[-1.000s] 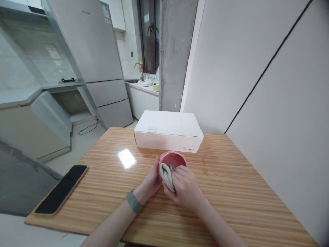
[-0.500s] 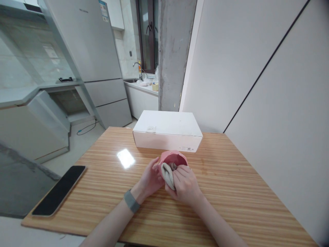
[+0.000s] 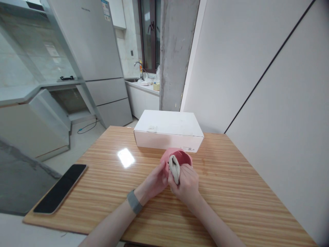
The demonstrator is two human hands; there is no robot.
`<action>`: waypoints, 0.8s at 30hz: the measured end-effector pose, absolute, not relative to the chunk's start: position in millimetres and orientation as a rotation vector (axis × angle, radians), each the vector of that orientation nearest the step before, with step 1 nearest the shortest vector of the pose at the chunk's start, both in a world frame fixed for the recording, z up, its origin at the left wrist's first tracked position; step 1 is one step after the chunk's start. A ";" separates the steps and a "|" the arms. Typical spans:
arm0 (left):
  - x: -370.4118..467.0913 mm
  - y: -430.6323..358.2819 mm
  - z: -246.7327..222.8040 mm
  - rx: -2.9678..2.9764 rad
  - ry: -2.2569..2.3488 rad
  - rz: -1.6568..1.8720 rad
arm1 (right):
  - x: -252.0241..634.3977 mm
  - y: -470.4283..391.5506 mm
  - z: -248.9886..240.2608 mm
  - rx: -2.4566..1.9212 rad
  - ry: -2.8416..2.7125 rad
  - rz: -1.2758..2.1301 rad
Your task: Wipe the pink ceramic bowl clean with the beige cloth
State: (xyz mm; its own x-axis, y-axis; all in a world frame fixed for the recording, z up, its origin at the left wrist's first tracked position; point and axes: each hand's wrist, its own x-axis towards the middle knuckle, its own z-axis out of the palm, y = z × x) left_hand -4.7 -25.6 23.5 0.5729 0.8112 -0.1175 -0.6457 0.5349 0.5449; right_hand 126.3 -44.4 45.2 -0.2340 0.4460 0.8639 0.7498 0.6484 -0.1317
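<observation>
A pink bowl-like container (image 3: pixel 167 155) is tipped with its opening toward me, just in front of the white box. My left hand (image 3: pixel 157 179) holds it from the left side, and a grey band circles that wrist. My right hand (image 3: pixel 187 181) is closed on a beige cloth (image 3: pixel 174 169), with its fingers reaching into the opening. Part of the cloth sticks up between the two hands. The right fingertips are hidden inside the container.
The white box (image 3: pixel 168 140) stands at the back of the wooden table (image 3: pixel 231 192). A black phone-like slab (image 3: pixel 61 189) lies at the table's left edge. Beyond are a refrigerator (image 3: pixel 84 41), a sink counter (image 3: pixel 144 87) and a white wall (image 3: pixel 257 41) on the right.
Both hands and the pink container have shifted slightly to the right. The cloth stands more upright, and more of the container's opening shows.
</observation>
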 end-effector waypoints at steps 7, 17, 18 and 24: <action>-2.1 -23.0 20.9 0.477 0.444 0.915 | 124.8 -46.5 45.3 -0.851 -1.990 -0.338; -5.7 -16.6 15.4 0.478 0.549 0.979 | 124.4 -50.8 53.6 -0.757 -2.186 -0.307; -6.1 -15.1 14.4 0.481 0.558 0.987 | 125.0 -50.4 54.3 -0.746 -2.206 -0.304; -8.5 -8.8 11.3 0.543 0.604 1.091 | 132.1 -46.6 53.0 -0.708 -2.264 -0.274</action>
State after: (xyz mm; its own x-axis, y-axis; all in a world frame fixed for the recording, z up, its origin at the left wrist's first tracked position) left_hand -8.5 -8.8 11.3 0.3349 0.9247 -0.1813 -0.6443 0.3651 0.6720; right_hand 132.1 -46.6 53.0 -0.5768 0.4077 0.7079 0.5647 0.8251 -0.0151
